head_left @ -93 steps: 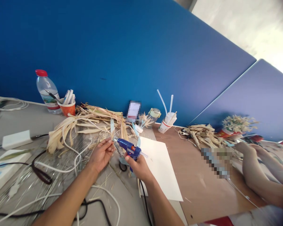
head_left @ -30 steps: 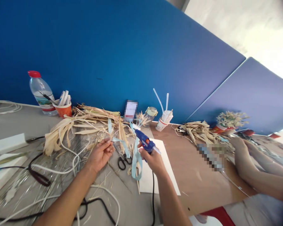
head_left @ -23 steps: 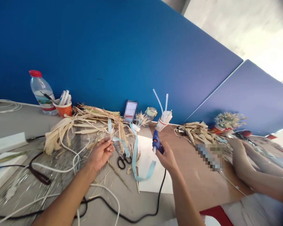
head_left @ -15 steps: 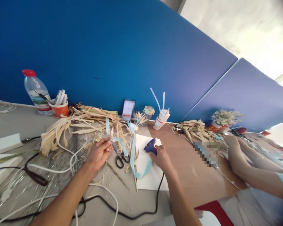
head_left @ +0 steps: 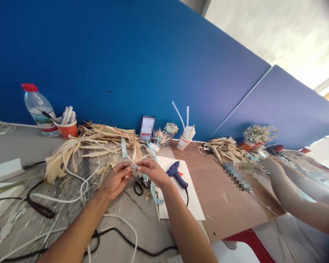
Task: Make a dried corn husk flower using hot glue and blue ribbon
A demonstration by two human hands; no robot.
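Observation:
My left hand point(head_left: 116, 179) pinches a small bundle of dried straw leaves point(head_left: 134, 156) bound with a light blue ribbon point(head_left: 152, 188). My right hand point(head_left: 151, 171) meets it from the right, fingers closed on the same bundle and ribbon. The ribbon hangs down in a loop below my right hand. A blue hot glue gun point(head_left: 177, 174) lies on the white paper sheet point(head_left: 178, 197) just right of my hands, its black cord trailing toward me. Black-handled scissors point(head_left: 139, 185) lie under my hands.
A heap of dried leaves point(head_left: 93, 142), a water bottle point(head_left: 37, 109), an orange cup point(head_left: 67, 128), a cup of glue sticks point(head_left: 185, 137) and tangled cables point(head_left: 71, 204) crowd the desk. Blue partitions point(head_left: 126, 62) stand behind. Another person's arms point(head_left: 293, 193) work at the right.
My right hand carried the glue gun to the right, laid it on the white paper, let go, and came back to grip the straw bundle held by my left hand.

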